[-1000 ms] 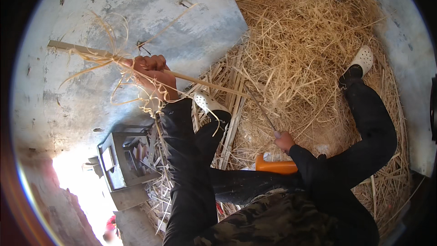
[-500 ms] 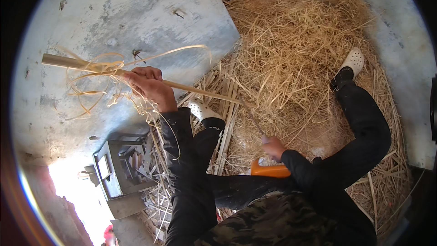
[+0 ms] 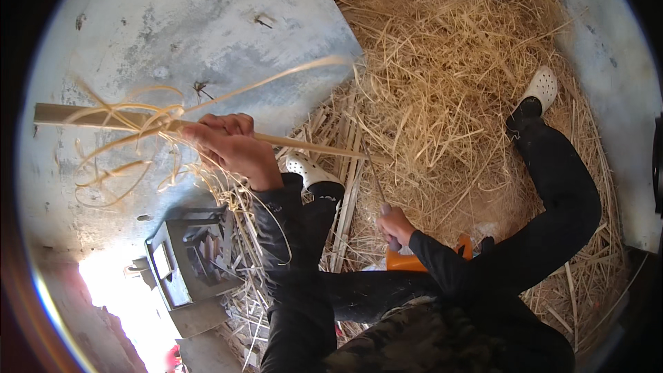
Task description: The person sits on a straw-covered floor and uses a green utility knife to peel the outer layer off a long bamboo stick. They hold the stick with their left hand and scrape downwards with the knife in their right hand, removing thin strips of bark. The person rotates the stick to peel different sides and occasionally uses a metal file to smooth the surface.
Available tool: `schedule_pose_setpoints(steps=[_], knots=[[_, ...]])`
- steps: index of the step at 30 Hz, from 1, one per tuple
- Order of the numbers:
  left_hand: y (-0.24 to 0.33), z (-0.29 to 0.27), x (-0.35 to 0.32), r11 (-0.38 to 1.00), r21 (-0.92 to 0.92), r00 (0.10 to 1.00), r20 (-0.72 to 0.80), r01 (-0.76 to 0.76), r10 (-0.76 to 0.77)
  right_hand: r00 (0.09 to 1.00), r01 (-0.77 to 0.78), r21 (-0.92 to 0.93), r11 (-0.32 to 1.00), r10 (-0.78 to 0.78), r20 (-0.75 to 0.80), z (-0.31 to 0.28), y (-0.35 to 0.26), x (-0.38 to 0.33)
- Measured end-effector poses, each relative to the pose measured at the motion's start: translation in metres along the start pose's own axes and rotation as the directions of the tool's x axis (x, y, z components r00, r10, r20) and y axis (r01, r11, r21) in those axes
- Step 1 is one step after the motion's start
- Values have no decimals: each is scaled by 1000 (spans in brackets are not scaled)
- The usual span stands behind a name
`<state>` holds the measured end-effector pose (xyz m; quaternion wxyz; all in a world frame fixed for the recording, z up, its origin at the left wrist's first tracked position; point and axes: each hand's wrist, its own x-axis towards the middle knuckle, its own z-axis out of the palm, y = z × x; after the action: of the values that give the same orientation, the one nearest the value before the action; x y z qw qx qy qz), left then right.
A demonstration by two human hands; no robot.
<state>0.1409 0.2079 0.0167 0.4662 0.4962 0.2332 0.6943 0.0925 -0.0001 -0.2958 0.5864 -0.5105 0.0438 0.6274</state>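
Observation:
My left hand [image 3: 238, 150] is wrapped round a long, pale bamboo strip [image 3: 311, 146], which runs from the left wall side to the straw-covered floor. Thin curled shavings [image 3: 141, 139] hang in loops about the strip, beside my fingers and below them. Lower down, my right hand [image 3: 396, 225] grips the handle of a knife with a long thin blade [image 3: 374, 178]. The blade points up, its upper part by the far end of the strip; whether the two touch I cannot tell. Just under my right hand lies an orange object [image 3: 407, 262], partly covered by my sleeve.
A deep heap of shavings [image 3: 456, 83] covers the floor ahead. Longer split strips [image 3: 345, 221] lie by my left shoe [image 3: 309, 170]. A grey metal frame [image 3: 181, 262] stands at lower left. Worn whitish walls [image 3: 228, 27] rise left and right; my right shoe [image 3: 542, 88] rests by the heap.
My left hand has moved slightly right and down, and the bamboo strip lies more level, reaching farther left. My right hand with the knife has shifted left. The loose shavings have swung.

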Motion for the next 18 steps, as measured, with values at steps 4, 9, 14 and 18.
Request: schedule_pose_setpoints(steps=[4, 9, 14, 18], knots=[[-5, 1, -5, 999, 28, 1000, 11, 15, -16, 969, 90, 48, 995, -99, 228, 43, -69, -46], [-7, 7, -13, 1000, 19, 998, 54, 18, -19, 931, 249, 51, 967, -254, 262, 71, -78, -45], [-5, 2, -5, 998, 61, 1000, -10, -24, 24, 990, 6, 49, 999, -14, 144, 10, -1, 26], [-3, -2, 3, 998, 56, 998, -67, 25, -21, 987, -8, 172, 985, -20, 158, 66, -62, -24]])
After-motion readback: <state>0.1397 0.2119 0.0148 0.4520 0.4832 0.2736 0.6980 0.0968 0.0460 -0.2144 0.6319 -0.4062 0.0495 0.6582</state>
